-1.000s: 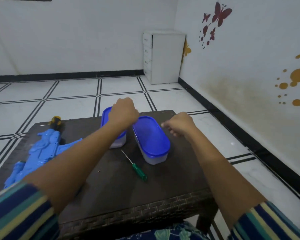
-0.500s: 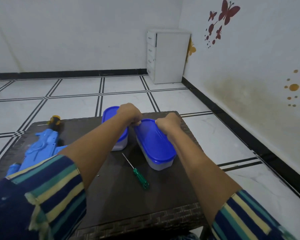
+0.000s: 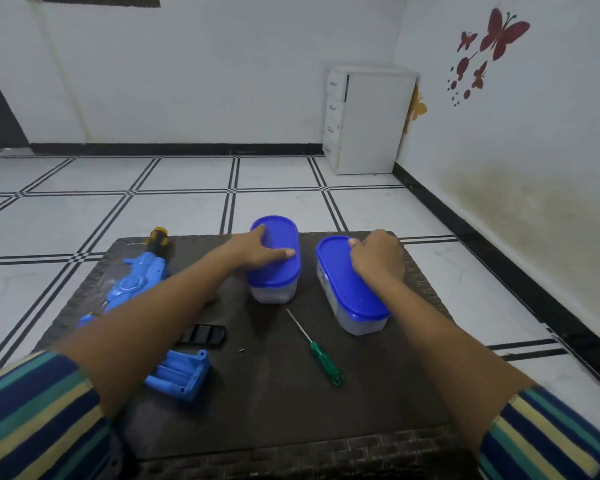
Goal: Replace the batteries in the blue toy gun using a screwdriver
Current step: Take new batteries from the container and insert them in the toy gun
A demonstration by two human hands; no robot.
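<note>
On the counter (image 3: 291,410), a green screwdriver (image 3: 321,355) lies nearest. The blue toy gun (image 3: 132,285) lies along the left edge, well left of both grips. Farther off, the left grip (image 3: 257,252) rests spread on the left tub (image 3: 278,271). The right grip (image 3: 374,258) curls over the far rim of the right tub (image 3: 352,299).

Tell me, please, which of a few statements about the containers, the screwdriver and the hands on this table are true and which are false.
1. The green screwdriver lies on the table, and no hand touches it. True.
2. Both containers have their lids off. False: both blue lids are on.
3. The left hand rests on the left container. True.
4. The right hand holds the toy gun. False: the right hand curls over the right container; the toy gun lies untouched on the table's left side.
</note>
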